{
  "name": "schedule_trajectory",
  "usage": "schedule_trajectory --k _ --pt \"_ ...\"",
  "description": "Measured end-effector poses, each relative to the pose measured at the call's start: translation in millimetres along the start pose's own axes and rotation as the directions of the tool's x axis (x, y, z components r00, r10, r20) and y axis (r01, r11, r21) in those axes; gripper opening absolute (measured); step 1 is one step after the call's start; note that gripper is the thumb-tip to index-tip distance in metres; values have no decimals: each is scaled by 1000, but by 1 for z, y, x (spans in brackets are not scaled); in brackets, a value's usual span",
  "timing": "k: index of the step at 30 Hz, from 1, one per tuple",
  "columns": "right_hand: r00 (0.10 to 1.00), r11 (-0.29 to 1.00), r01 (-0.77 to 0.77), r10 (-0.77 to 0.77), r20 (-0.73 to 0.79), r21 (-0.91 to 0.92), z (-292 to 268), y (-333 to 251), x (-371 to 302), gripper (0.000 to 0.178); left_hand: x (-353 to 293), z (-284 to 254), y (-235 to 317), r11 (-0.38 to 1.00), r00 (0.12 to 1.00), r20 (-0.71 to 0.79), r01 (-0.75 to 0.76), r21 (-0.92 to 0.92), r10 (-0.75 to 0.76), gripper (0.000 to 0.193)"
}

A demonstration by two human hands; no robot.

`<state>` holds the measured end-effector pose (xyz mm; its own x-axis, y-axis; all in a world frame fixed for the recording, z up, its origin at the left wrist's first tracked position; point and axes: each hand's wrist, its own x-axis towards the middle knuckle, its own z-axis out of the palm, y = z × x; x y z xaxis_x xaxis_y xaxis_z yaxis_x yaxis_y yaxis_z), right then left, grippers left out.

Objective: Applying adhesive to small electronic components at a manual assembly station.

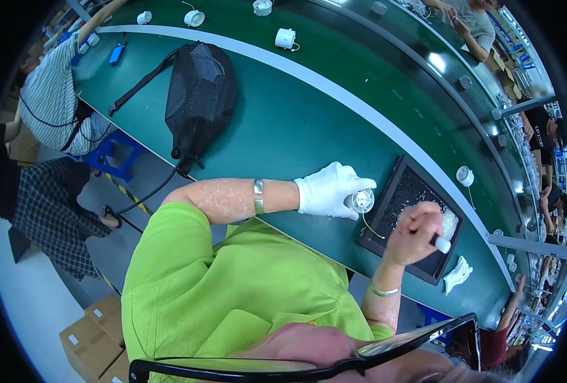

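My left hand, in a white glove, grips a small round white fan-like part with a thin wire hanging from it, just above the green bench edge. My right hand, bare, is closed around a white cylindrical tool and hovers over a black tray that holds many tiny pale pieces. The two hands are close together, the right one slightly right of and below the round part.
A black mesh bag with a strap lies on the green bench. A white glove lies beside the tray. More round white parts sit along the conveyor belt. Other people work at left and far right. Cardboard boxes stand on the floor.
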<state>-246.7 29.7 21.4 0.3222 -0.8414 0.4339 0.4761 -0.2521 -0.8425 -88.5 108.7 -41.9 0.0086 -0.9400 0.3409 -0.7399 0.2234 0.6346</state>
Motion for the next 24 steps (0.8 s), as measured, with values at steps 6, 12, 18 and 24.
schedule_trajectory --k 6,12,18,24 --pt "983 993 102 -110 -146 -65 -42 -22 4 40 13 -3 9 997 997 36 64 -47 -62 66" --pt "955 985 141 -162 -249 -101 -88 -38 -3 41 63 -41 31 958 977 155 178 -226 -145 58" --pt "915 983 166 -181 -361 -72 -127 -44 -14 45 157 -36 -22 945 980 -132 179 273 -148 59" --pt "844 956 293 -253 -474 11 -187 -61 -22 60 209 -44 -114 718 866 -301 499 486 -399 69"
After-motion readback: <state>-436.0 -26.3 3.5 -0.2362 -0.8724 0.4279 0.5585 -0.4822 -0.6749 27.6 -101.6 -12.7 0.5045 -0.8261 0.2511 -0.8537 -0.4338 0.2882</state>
